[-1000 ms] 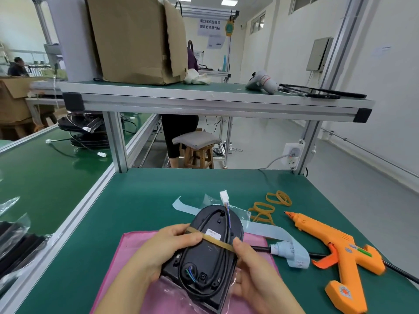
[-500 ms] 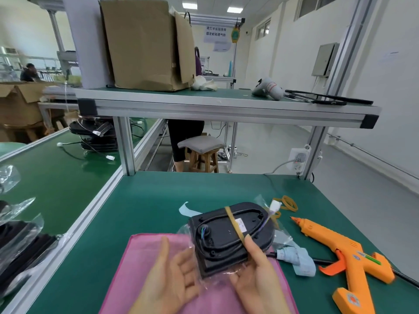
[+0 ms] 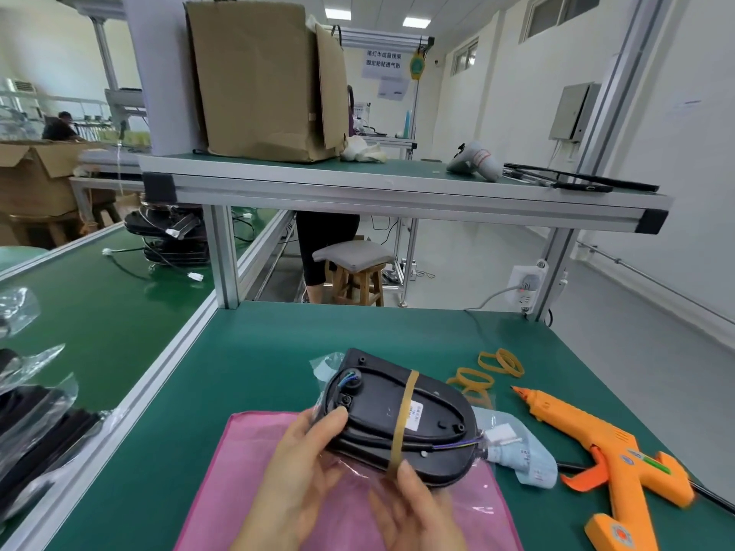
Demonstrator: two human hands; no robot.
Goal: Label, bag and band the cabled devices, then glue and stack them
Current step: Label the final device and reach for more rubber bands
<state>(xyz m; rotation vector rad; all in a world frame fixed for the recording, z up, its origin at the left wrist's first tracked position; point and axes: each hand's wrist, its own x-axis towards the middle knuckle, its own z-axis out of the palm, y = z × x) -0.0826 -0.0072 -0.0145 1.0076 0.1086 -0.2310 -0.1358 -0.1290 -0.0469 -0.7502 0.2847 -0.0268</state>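
A black teardrop-shaped device [image 3: 397, 415] in a clear plastic bag is held above a pink cloth [image 3: 246, 483], its underside up, with a black cable laid round it and a white label. A tan rubber band [image 3: 403, 419] runs across its middle. My left hand [image 3: 294, 475] grips its left end, thumb on top. My right hand [image 3: 413, 511] is under its near edge, a fingertip touching the band; it is blurred. The white connector [image 3: 503, 435] lies at the device's right tip inside the bag.
An orange glue gun [image 3: 608, 463] lies to the right on the green table [image 3: 258, 351], with loose rubber bands [image 3: 489, 371] behind it and a blue label strip [image 3: 525, 463]. Bagged black devices [image 3: 35, 431] lie at far left, more stacked devices [image 3: 171, 236] on the conveyor. A shelf [image 3: 397, 192] spans overhead.
The device has been turned about flat: its pointed end, away from me a second ago, now points right. My left hand let go midway and grips it again.
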